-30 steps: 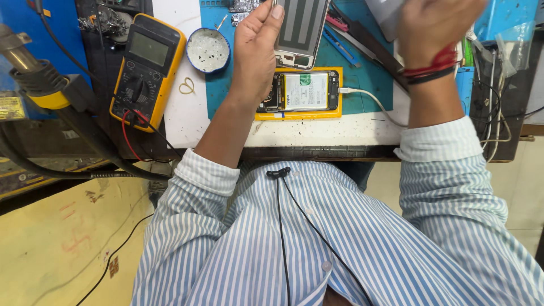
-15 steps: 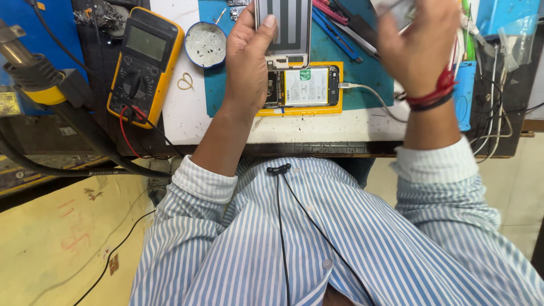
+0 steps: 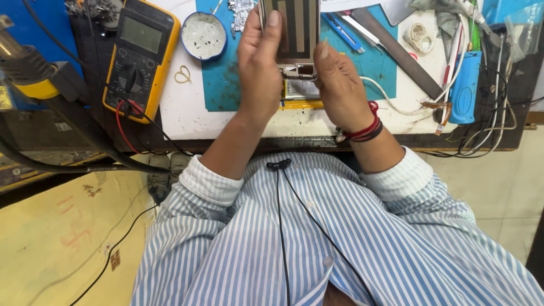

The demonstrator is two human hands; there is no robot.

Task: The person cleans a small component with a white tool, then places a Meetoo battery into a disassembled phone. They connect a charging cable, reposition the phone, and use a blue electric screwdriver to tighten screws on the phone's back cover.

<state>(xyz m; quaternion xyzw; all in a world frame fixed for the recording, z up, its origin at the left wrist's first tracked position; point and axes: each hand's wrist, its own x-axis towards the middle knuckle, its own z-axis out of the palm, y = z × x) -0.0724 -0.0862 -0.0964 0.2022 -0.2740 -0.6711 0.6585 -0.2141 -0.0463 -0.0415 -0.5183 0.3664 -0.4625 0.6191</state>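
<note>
Nearest the camera, a blue-and-white striped shirt (image 3: 317, 243) is seen, with a thin black cable (image 3: 281, 226) running down its front. Both forearms are extended from the rolled cuffs toward the worktop (image 3: 226, 122).

A flat phone panel (image 3: 297, 28), grey with darker vertical bands, is held upright between the two hands, above the teal mat (image 3: 226, 79). The left hand (image 3: 258, 62) is closed on the panel's left edge, its thumb laid up along the face. The right hand (image 3: 337, 82) is closed on the lower right corner, its thumb pressed against the panel's right edge; red and black thread bands (image 3: 362, 127) are worn at its wrist. Both grips are thus clamped on the panel.

Just under the hands, a yellow-framed opened phone (image 3: 300, 93) is lying on the mat, largely hidden by them, and a white cable (image 3: 385, 93) is led away from it to the right.

To the left, a yellow multimeter (image 3: 139, 54) is placed at the worktop's edge, with red and black leads (image 3: 127, 124) hanging from it. A round blue-rimmed tin (image 3: 204, 35) is set just beside the mat's upper left corner. Further left, a dark hot-air handle with a yellow band (image 3: 34, 79) is seen off the worktop.

To the right, a dark metal ruler (image 3: 396, 51), a blue cutter (image 3: 343, 31) and a blue cylindrical tool (image 3: 464, 88) are lying among tangled wires (image 3: 498, 113).
</note>
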